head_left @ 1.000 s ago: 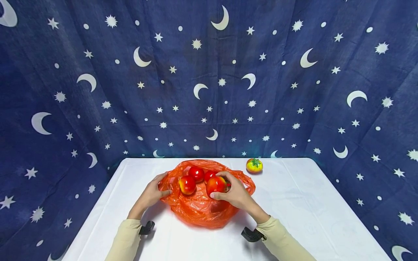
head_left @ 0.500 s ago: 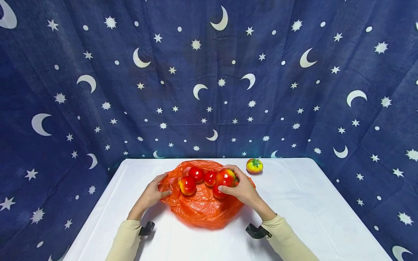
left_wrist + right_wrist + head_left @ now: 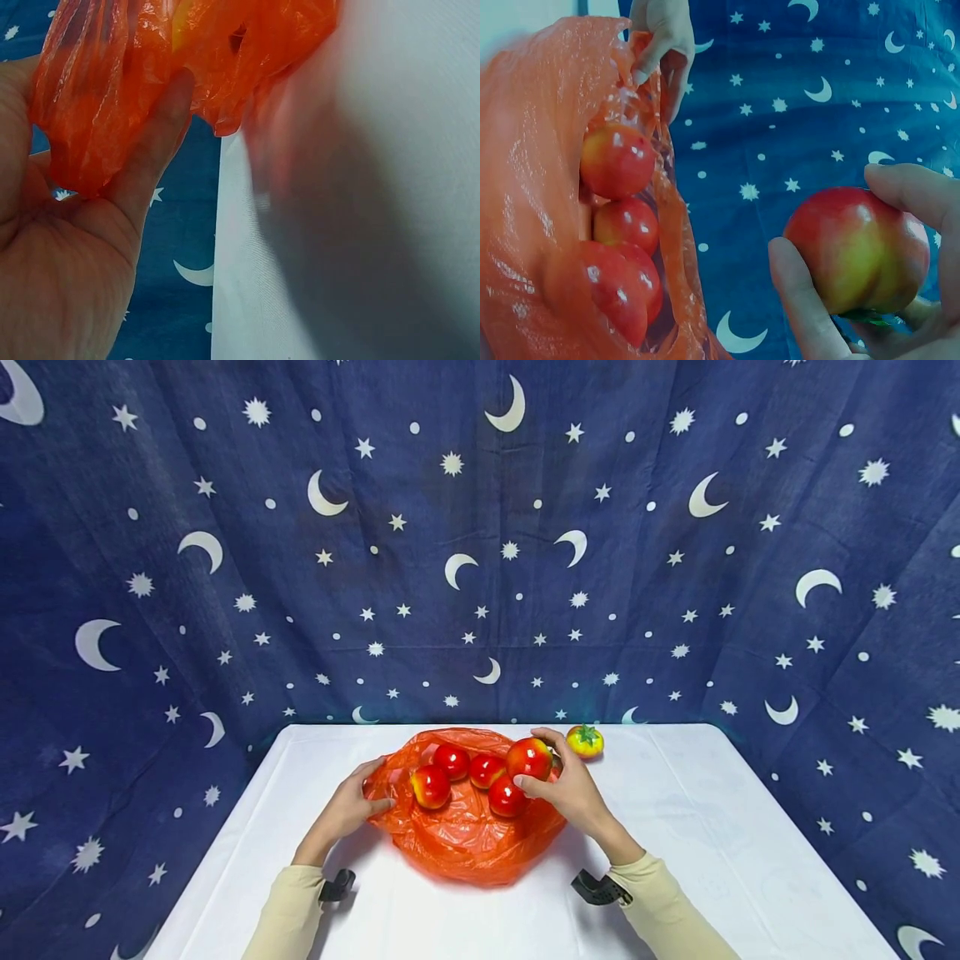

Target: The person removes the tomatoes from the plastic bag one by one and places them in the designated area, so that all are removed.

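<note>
An orange-red plastic bag [image 3: 465, 856] lies opened out on the white table, and my left hand [image 3: 348, 803] holds its left edge between thumb and fingers. Several glossy red tomatoes with yellow patches sit in the bag's mouth, among them a tomato [image 3: 431, 787] nearest the left hand and a tomato [image 3: 507, 797] at the right. My right hand [image 3: 576, 789] grips another tomato [image 3: 859, 251] over the bag's right rim, thumb on one side and fingers on the other. In the right wrist view green leaves show under this held tomato. The left fingertips are partly hidden behind the plastic.
A yellow-and-red tomato [image 3: 585, 741] with a green leafy top stands at the table's back edge, just behind the right hand. White cloth covers the table [image 3: 720, 843]. A dark blue curtain [image 3: 480, 568] with moons and stars rises behind and at both sides.
My right hand has lifted the tomato and carried it right and back, from the bag's middle toward its right rim, uncovering another tomato underneath. The left hand has stayed in place.
</note>
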A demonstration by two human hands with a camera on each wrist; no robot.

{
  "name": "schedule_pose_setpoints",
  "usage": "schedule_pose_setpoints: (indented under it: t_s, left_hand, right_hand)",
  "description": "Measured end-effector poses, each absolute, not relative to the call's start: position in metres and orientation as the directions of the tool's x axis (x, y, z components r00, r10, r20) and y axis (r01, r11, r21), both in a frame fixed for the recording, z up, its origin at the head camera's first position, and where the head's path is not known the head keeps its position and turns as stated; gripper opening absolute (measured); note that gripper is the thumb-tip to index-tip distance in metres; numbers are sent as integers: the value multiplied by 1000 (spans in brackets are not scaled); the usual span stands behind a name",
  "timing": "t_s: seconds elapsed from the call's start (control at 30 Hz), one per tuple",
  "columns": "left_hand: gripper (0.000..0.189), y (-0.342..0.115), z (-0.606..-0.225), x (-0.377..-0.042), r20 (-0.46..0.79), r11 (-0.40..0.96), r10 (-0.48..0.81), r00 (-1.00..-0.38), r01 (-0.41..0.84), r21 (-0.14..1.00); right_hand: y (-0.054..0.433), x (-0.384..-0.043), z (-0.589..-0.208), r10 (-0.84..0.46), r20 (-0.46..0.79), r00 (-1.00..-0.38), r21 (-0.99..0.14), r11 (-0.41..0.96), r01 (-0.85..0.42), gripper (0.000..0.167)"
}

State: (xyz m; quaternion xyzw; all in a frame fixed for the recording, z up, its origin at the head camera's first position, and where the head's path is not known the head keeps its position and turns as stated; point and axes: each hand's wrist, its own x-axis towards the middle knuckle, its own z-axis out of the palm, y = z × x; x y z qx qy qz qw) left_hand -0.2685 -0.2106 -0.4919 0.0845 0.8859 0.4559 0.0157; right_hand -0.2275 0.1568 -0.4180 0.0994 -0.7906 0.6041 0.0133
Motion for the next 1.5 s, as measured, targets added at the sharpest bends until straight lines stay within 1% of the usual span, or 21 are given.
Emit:
schedule_pose_setpoints:
  t_s: [0.1, 0.33, 0.53, 0.7, 0.83, 0.97, 1.07, 1.2, 1.5]
  left_hand:
    - [79, -211, -491, -268, 54, 566, 166, -985, 140, 812]
    - [79, -210, -490, -267, 35, 570, 166, -985, 125, 812]
    - [79, -210, -491, -268, 37, 566, 168, -985, 127, 814]
    - [79, -211, -492, -269, 41, 571, 165, -985, 130, 811]
    - [79, -210, -492, -268, 46, 573, 169, -985, 136, 808]
    - [79, -210, -492, -268, 51, 581, 171, -984, 142, 801]
    - [79, -210, -492, -268, 50, 583, 170, -984, 141, 800]
    - [80, -210, -492, -269, 45, 582, 169, -985, 136, 802]
    - [80, -210, -490, -269, 37, 584, 162, -986, 126, 802]
  right_hand:
    - [159, -229, -419, -122, 150, -981, -959, 225, -175, 68]
    - [165, -229, -419, -150, 149, -977, -972, 161, -172, 67]
    - [171, -230, -417, -105, 154, -982, -950, 256, -177, 72]
    - [176, -231, -414, -101, 162, -982, -955, 235, -181, 73]
    - [179, -232, -412, -105, 175, -979, -959, 208, -194, 66]
    - [182, -233, -410, -102, 188, -977, -971, 132, -200, 48]
    - [185, -234, -408, -98, 187, -977, -977, 83, -195, 42]
    - [189, -235, -405, -90, 176, -980, -980, 81, -183, 43]
    - [201, -239, -407, -57, 172, -983, -974, 139, -178, 46]
